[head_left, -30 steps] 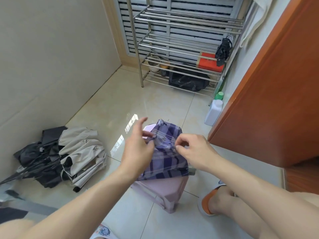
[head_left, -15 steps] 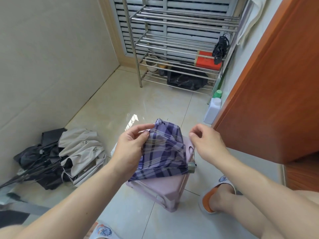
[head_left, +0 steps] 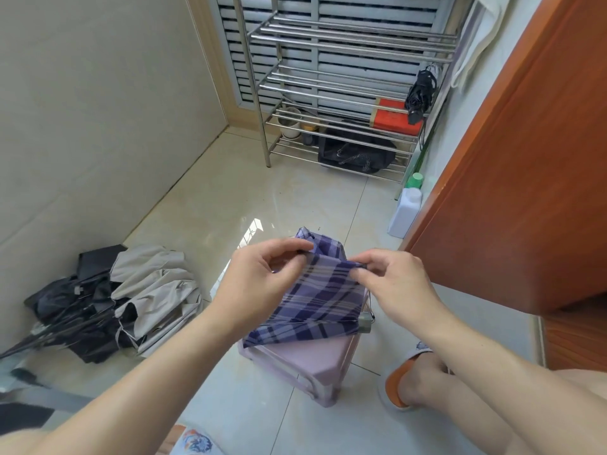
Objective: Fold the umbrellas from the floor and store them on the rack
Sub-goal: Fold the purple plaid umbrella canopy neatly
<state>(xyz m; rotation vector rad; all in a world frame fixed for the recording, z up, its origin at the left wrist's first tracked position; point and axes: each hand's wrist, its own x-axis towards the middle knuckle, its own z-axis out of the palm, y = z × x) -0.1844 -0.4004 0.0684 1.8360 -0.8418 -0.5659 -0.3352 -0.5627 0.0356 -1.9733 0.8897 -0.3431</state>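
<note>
Pinching plaid umbrella [head_left: 315, 300] canopy on pink stool [head_left: 308, 362]: left hand [head_left: 259, 284], right hand [head_left: 391, 284] fingers curled on fabric; handle probably lower right. Pull pleats flat, wrap evenly.

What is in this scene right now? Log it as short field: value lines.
in work: plaid umbrella, lying on pink stool
left hand: pinches the canopy's far edge
right hand: pinches a fold of the canopy
waiting on floor: beige and black umbrellas, unfolded, by left wall
rack: steel; black folded umbrella hangs at right end
beside rack: white bottle
</note>
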